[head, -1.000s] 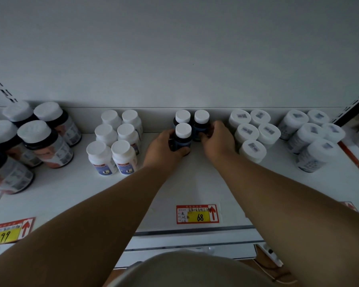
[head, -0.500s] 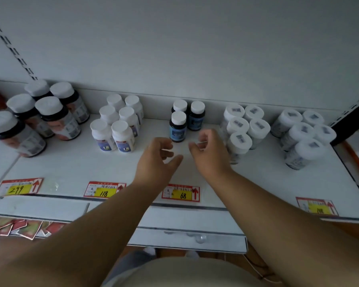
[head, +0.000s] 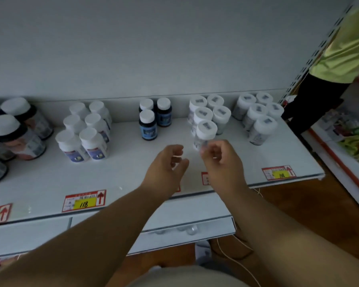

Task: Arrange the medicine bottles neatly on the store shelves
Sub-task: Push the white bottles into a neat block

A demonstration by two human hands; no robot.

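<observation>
Blue bottles (head: 155, 119) btwn white groups, hands (head: 195, 162) empty in front.

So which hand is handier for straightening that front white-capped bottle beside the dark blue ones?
Probably the right hand: its fingertips hover just before the front white-capped clear bottle; the left hand sits farther left.

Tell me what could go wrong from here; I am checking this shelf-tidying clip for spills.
1. The right hand hovers right beside the front white bottle of a tightly packed cluster; a nudge could topple it into its neighbours.
2. The three dark bottles stand apart with open shelf around them, so a brush from the left hand could knock one over.
</observation>
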